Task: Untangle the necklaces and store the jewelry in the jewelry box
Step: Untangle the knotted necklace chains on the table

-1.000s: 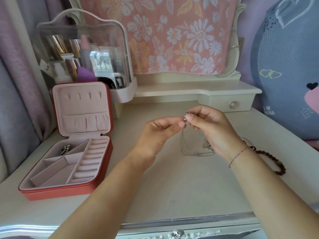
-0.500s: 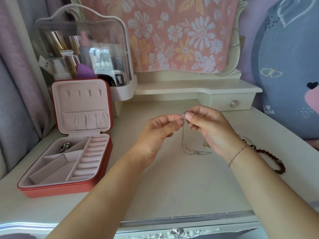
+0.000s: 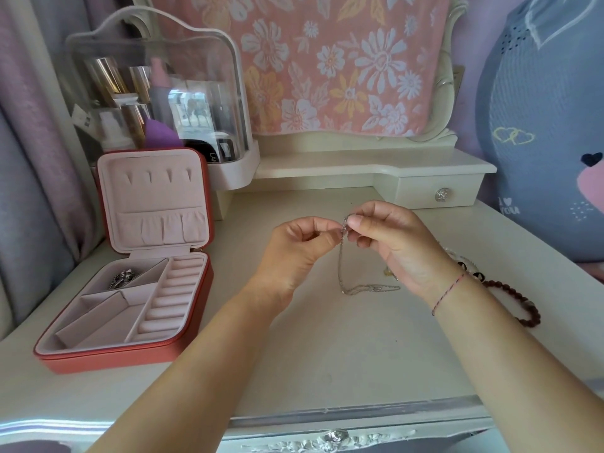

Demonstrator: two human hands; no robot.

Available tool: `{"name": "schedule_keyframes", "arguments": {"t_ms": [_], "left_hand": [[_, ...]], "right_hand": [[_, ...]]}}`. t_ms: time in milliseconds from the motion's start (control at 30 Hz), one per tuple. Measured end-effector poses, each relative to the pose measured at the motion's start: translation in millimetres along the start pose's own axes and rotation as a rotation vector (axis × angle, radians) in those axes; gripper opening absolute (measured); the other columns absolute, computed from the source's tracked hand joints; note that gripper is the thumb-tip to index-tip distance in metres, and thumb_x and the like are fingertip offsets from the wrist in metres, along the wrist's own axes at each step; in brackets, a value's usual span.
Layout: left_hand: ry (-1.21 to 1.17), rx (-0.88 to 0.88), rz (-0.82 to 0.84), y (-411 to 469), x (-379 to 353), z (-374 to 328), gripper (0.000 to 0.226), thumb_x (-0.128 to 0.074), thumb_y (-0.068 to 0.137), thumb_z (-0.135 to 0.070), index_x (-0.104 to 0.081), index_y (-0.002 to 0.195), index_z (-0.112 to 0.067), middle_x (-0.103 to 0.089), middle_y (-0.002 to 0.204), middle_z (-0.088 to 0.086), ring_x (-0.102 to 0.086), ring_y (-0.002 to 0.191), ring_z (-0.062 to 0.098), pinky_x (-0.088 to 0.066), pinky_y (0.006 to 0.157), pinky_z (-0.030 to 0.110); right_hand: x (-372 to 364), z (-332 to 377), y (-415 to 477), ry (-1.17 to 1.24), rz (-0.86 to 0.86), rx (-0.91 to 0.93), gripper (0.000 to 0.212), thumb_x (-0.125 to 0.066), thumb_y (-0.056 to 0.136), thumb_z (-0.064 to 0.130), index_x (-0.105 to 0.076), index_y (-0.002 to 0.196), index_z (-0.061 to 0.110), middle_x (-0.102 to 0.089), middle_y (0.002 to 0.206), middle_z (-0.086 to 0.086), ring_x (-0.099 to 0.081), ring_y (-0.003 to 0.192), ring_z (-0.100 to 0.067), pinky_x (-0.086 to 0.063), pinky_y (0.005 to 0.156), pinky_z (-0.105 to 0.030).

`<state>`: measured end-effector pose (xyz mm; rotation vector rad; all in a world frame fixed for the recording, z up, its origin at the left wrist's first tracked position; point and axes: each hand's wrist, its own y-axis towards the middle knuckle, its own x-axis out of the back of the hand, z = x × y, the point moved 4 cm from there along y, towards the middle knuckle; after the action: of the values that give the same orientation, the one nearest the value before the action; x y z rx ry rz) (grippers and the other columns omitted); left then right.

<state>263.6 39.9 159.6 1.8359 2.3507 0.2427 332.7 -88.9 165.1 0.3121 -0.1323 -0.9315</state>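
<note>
Chain: the silver necklace (image 3: 340,266) hangs from my fingertips over the dressing table (image 3: 327,354), well to the right of the open jewelry box (image 3: 108,358).
Left hand: my left hand (image 3: 300,246) is curled, with thumb and forefinger pinching the top of the chain from the left.
Right hand: my right hand (image 3: 392,243) is curled the same way and pinches the same spot from the right, so the two pinches almost touch.
Pinched spot: a small silvery lump sits there, and I cannot tell whether it is a knot or a clasp.
Long axis: the chain drops nearly straight down from the pinch, then bends, and its low end lies flat on the table pointing right, under my right wrist.
Nearer hand: the slack on the table is closer to my right hand, while the box is closer to my left.
Box: the lid stands upright, and a silver piece (image 3: 123,278) lies in the back-left compartment.
Step, as I judge it: I am working the top of the chain apart, and the carry leftward to the box is not yet begun.
Beside: a brown bead bracelet (image 3: 523,305) lies right of my right wrist.
</note>
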Motion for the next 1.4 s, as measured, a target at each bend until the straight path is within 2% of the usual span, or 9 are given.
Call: {"name": "schedule_keyframes", "arguments": {"t_ms": [100, 200, 367, 567, 733, 900, 1067, 1267, 1400], "left_hand": [[0.015, 0.006, 0.022, 0, -1, 0, 0.019, -0.062, 0.089, 0.0, -0.065, 0.076, -0.013, -0.064, 0.061, -0.015, -0.053, 0.06, -0.005, -0.042, 0.064, 0.006], [-0.004, 0.044, 0.061, -1, -3, 3, 0.018, -0.064, 0.086, 0.001, -0.062, 0.075, -0.013, -0.068, 0.074, -0.004, -0.062, 0.075, 0.001, -0.043, 0.065, 0.007], [-0.001, 0.047, 0.091, 0, -3, 6, 0.016, -0.073, 0.08, -0.02, -0.065, 0.082, -0.007, -0.064, 0.07, -0.004, -0.055, 0.07, 0.007, -0.044, 0.069, 0.012], [-0.035, 0.036, 0.132, 1, -3, 6, 0.017, -0.064, 0.079, -0.031, -0.068, 0.08, -0.014, -0.065, 0.073, -0.005, -0.056, 0.073, 0.006, -0.045, 0.075, 0.016], [-0.056, 0.063, 0.127, 3, -1, 10, 0.018, -0.053, 0.097, -0.017, -0.066, 0.086, -0.014, -0.066, 0.079, -0.004, -0.059, 0.08, 0.008, -0.044, 0.081, 0.025], [-0.094, 0.059, 0.073, 5, 1, 9, 0.014, -0.057, 0.081, -0.027, -0.064, 0.079, -0.015, -0.063, 0.077, -0.002, -0.057, 0.077, 0.009, -0.045, 0.078, 0.025], [-0.175, 0.056, 0.018, 5, 6, 9, 0.012, -0.055, 0.095, -0.011, -0.062, 0.085, -0.012, -0.067, 0.08, 0.002, -0.061, 0.079, 0.012, -0.047, 0.082, 0.027], [-0.233, 0.105, 0.09, 4, 1, 7, 0.005, -0.054, 0.096, -0.009, -0.056, 0.095, -0.013, -0.068, 0.072, 0.0, -0.06, 0.057, 0.011, -0.047, 0.064, 0.021], [-0.191, 0.107, 0.14, 2, -2, 7, 0.007, -0.056, 0.095, -0.012, -0.062, 0.098, -0.013, -0.067, 0.073, 0.001, -0.054, 0.054, 0.01, -0.046, 0.06, 0.018]], "right_hand": [[-1, -1, 1, 0.013, 0.008, -0.016, 0.009, -0.063, 0.075, 0.019, -0.061, 0.078, 0.011, -0.067, 0.073, 0.001, -0.061, 0.072, -0.012, -0.045, 0.07, -0.026], [-2, -2, 0, 0.019, 0.009, -0.021, 0.006, -0.063, 0.074, 0.017, -0.061, 0.075, 0.012, -0.066, 0.07, -0.001, -0.061, 0.069, -0.012, -0.045, 0.067, -0.026], [-3, -2, 0, 0.034, 0.022, -0.028, 0.01, -0.066, 0.074, 0.018, -0.058, 0.076, 0.012, -0.064, 0.065, 0.002, -0.058, 0.064, -0.01, -0.044, 0.063, -0.023], [-1, -3, 0, 0.074, -0.002, -0.056, 0.008, -0.067, 0.077, 0.018, -0.059, 0.076, 0.014, -0.062, 0.068, -0.003, -0.056, 0.061, -0.012, -0.044, 0.063, -0.023], [1, -2, 0, 0.127, -0.025, -0.08, 0.012, -0.066, 0.076, 0.019, -0.055, 0.078, 0.013, -0.062, 0.074, -0.006, -0.057, 0.065, -0.013, -0.042, 0.064, -0.023], [0, -1, -1, 0.129, -0.028, -0.079, 0.008, -0.064, 0.081, 0.012, -0.056, 0.08, 0.01, -0.066, 0.074, -0.005, -0.058, 0.065, -0.013, -0.043, 0.064, -0.023], [-1, -1, -2, 0.104, -0.022, -0.102, 0.008, -0.06, 0.086, 0.008, -0.056, 0.08, 0.01, -0.065, 0.068, -0.002, -0.056, 0.061, -0.011, -0.041, 0.064, -0.024], [0, -1, -1, 0.093, -0.035, -0.083, 0.013, -0.064, 0.076, 0.023, -0.064, 0.083, 0.011, -0.062, 0.067, 0.0, -0.053, 0.06, -0.011, -0.04, 0.062, -0.022], [0, -2, -1, 0.051, -0.03, -0.069, 0.015, -0.067, 0.074, 0.026, -0.07, 0.081, 0.014, -0.06, 0.069, -0.001, -0.05, 0.064, -0.013, -0.041, 0.063, -0.022]]}}
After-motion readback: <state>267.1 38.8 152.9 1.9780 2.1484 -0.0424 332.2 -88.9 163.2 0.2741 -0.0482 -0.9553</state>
